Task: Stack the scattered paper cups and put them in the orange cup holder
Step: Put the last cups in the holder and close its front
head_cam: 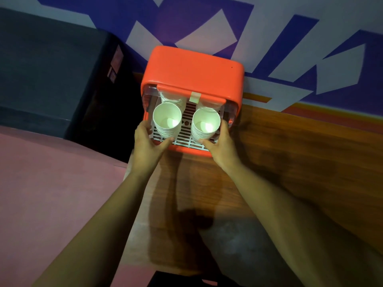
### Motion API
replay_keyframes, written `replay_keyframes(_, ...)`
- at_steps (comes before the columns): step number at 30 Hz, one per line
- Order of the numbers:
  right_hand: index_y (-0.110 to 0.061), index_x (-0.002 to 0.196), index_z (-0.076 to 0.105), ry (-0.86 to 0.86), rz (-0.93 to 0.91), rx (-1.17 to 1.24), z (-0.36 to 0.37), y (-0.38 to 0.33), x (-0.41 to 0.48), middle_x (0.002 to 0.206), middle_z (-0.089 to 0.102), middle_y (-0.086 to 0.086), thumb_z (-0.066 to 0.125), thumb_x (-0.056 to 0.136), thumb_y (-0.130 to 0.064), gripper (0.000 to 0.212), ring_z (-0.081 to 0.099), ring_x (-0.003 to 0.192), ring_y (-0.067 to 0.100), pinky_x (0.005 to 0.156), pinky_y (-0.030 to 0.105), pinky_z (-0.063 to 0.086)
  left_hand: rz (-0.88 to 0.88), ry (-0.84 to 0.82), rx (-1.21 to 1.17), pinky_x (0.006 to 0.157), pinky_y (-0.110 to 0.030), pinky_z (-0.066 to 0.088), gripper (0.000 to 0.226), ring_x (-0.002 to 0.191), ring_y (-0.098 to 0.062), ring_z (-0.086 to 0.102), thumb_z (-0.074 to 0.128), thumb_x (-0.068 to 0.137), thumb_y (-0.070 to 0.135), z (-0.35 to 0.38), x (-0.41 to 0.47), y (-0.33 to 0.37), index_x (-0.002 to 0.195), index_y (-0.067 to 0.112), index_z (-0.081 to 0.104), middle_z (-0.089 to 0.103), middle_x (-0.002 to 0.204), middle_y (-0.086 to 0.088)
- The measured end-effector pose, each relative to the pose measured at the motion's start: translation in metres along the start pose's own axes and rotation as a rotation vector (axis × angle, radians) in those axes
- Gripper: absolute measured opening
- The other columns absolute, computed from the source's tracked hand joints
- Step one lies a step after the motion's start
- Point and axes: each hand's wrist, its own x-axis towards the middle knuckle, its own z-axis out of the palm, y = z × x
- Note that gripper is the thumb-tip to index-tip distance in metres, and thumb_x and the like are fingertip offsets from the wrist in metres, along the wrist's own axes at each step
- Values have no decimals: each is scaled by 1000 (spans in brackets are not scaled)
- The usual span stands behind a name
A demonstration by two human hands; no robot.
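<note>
Purple-and-white patterned wall backs one wooden tabletop (pixel 290 154). One orange cup holder (pixel 192 67) sits on it against the wall. On its white grid tray (pixel 186 142) stand two stacks of paper cups, mouths up; two more cups show dimly behind. The left hand (pixel 147 141) curls its fingers round the left stack (pixel 166 121), and the right hand (pixel 219 146) grips the right stack (pixel 205 125).

You had one orange cup holder (pixel 192 65), one white slatted tray (pixel 186 139), two grips: left grip (pixel 146 141), right grip (pixel 219 143). Four lots of paper cups: left front stack (pixel 166 121), right front stack (pixel 205 126), left rear cups (pixel 171 98), right rear cups (pixel 208 105).
</note>
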Motion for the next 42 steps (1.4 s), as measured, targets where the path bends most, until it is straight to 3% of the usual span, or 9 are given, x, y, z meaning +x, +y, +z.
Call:
replay_keyframes(3,-23,144,35,9,-8,-32,2,-1,1,137,56,0,83,77,-19,82,54,124,19,101,40,50,91,-79,-41,105,-28,45,89,131,-11,51,89,77,30,4,14,4,149,27,37,49,145,9)
replay_keyframes(8,-19,145,34,15,-7,-31,3,-2,0,139,54,0,81,80,-17,81,52,121,11,94,24,44,106,-138,-23,85,-2,39,82,117,-4,53,85,82,23,7,24,11,151,26,40,54,133,18)
replay_keyframes(12,-19,144,35,22,5,-19,3,-4,3,140,54,0,79,81,-17,77,53,122,13,96,26,43,93,-170,-29,90,-12,43,80,118,-10,55,85,82,24,7,30,11,149,28,42,58,132,14)
replay_keyframes(22,-34,144,26,0,80,-35,5,2,-4,142,54,3,84,75,-23,91,59,123,21,99,47,53,98,-197,-42,89,-8,39,78,120,-7,54,85,83,25,6,32,7,147,32,43,57,130,17)
replay_keyframes(30,-19,139,42,36,34,17,6,-9,8,133,59,0,86,73,-16,80,56,120,14,98,30,49,87,-199,6,93,-18,40,81,121,-8,51,85,82,32,5,32,6,149,29,40,54,132,17)
replay_keyframes(34,-19,137,43,43,35,13,10,-9,3,126,56,-7,87,72,-15,79,57,116,13,98,39,53,98,-198,15,92,-15,38,83,122,-6,49,85,83,32,5,31,7,152,29,37,52,136,16)
replay_keyframes(37,-19,140,39,14,69,8,9,-12,-2,138,54,0,87,71,-16,84,53,127,20,105,42,49,105,-219,-8,97,-15,40,86,125,-4,50,86,82,33,1,29,7,152,31,36,51,137,20)
replay_keyframes(40,-12,144,36,34,77,-186,-2,-25,-16,146,46,10,85,74,-26,86,46,133,26,106,32,42,123,-237,-48,105,-19,41,81,128,-3,51,86,81,30,-7,25,7,147,31,40,52,138,17)
replay_keyframes(42,-9,137,42,127,-35,-353,-14,-42,-34,140,47,11,76,83,-30,67,50,127,27,100,32,47,135,-221,-48,113,-27,42,75,132,-7,50,85,83,28,-15,21,4,145,27,43,53,141,12)
